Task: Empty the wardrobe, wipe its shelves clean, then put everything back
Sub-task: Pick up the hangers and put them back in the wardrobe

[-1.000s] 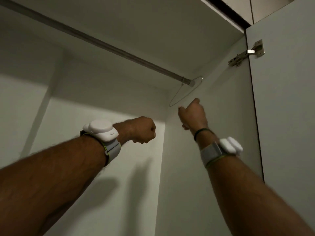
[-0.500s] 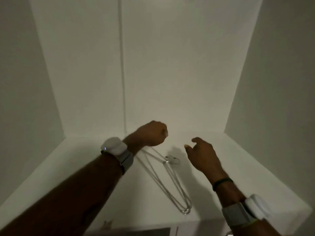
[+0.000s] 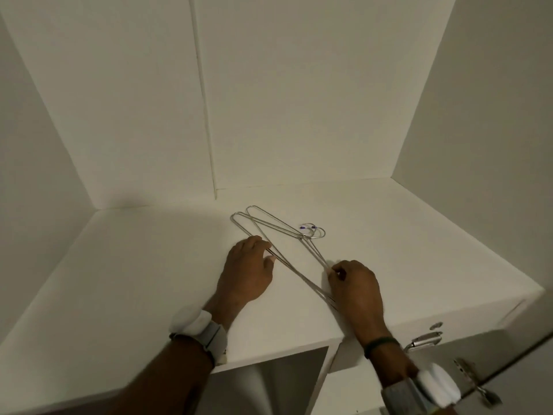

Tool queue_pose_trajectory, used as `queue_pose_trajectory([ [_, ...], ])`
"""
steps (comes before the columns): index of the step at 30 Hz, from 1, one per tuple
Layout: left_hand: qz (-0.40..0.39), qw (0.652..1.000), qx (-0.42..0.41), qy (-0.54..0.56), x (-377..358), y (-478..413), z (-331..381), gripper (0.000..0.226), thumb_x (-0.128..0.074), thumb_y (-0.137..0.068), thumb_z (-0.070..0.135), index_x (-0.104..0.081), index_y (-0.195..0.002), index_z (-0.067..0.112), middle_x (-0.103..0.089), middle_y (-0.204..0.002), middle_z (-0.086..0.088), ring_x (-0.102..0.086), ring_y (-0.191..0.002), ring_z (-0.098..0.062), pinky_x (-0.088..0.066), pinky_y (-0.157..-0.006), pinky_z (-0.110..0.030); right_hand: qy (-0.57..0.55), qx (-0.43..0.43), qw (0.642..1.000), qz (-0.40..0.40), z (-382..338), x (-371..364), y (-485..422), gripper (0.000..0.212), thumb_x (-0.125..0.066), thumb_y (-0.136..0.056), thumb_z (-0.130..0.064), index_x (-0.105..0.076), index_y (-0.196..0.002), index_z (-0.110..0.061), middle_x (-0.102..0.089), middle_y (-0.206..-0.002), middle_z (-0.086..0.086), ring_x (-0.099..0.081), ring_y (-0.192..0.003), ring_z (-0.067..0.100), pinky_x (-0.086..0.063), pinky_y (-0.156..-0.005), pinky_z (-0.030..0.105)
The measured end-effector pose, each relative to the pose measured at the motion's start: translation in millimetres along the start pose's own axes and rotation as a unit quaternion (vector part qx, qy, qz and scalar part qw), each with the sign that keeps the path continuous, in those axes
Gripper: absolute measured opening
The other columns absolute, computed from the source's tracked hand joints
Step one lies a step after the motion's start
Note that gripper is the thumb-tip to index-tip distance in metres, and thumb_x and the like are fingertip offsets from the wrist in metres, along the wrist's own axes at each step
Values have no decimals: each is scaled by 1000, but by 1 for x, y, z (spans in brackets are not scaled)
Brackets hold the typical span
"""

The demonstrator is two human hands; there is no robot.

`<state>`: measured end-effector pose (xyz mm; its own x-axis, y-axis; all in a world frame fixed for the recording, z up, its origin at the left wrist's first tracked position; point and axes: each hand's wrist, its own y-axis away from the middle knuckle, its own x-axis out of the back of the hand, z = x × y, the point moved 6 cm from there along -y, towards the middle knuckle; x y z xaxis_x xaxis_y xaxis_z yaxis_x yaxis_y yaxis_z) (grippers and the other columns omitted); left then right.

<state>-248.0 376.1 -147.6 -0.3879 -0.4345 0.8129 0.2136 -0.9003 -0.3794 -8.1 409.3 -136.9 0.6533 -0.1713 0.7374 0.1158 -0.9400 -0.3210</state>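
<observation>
Thin metal wire hangers (image 3: 270,220) lie stacked flat on the white wardrobe shelf (image 3: 134,265), hooks pointing toward the back right. My left hand (image 3: 248,271) rests on the shelf with its fingertips curled over the hangers' long bottom wires. My right hand (image 3: 356,286) pinches the sloping wires near the hangers' near corner, which is hidden under that hand. White bands sit on both wrists.
The wardrobe's white back wall (image 3: 299,100) and side walls enclose the shelf. Below the shelf's front edge are an open compartment (image 3: 287,381) and a vertical divider. Metal door hinges (image 3: 425,339) sit at the lower right.
The view has dropped from the hanging rail to the shelf. Both hands have come down onto the hangers: the left now lies on the wires, the right now pinches them.
</observation>
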Motion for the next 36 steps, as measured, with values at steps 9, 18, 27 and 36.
queue_pose_trajectory([
  [9, 38, 999, -34, -12, -3, -1, 0, 29, -53, -93, 31, -65, -119, 24, -62, -122, 7, -54, -114, -20, -43, -104, -40, -73, 42, 993, 88, -2, 15, 12, 14, -70, -94, -22, -79, -104, -19, -71, -93, -11, -61, -91, 17, -49, -82, 36],
  [18, 7, 1000, -30, -6, -4, 1, -1, 30, -51, -100, 33, -64, -125, 23, -60, -129, 5, -52, -121, -19, -41, -109, -40, -302, -87, 949, -32, -7, 22, 8, 12, -68, -96, -20, -79, -100, -23, -76, -81, -1, -67, -61, 7, -48, -58, 13],
  [27, 27, 937, 234, 257, 10, -28, 19, 52, -65, -89, 56, -71, -114, 11, -73, -113, -1, -65, -109, -20, -49, -101, -35, -321, -82, 938, -106, -22, 41, -12, 13, -66, -97, -24, -77, -101, -19, -65, -56, -4, -56, -48, 10, -50, -52, 17],
  [36, 92, 888, 365, 265, 2, -21, 18, 39, -63, -84, 17, -56, -122, 16, -70, -104, -5, -69, -89, -21, -61, -82, -39, -328, -59, 937, -107, -13, 91, -56, 13, -66, -97, -19, -76, -105, -15, -66, -58, 20, -68, -51, 33, -63, -70, 50],
])
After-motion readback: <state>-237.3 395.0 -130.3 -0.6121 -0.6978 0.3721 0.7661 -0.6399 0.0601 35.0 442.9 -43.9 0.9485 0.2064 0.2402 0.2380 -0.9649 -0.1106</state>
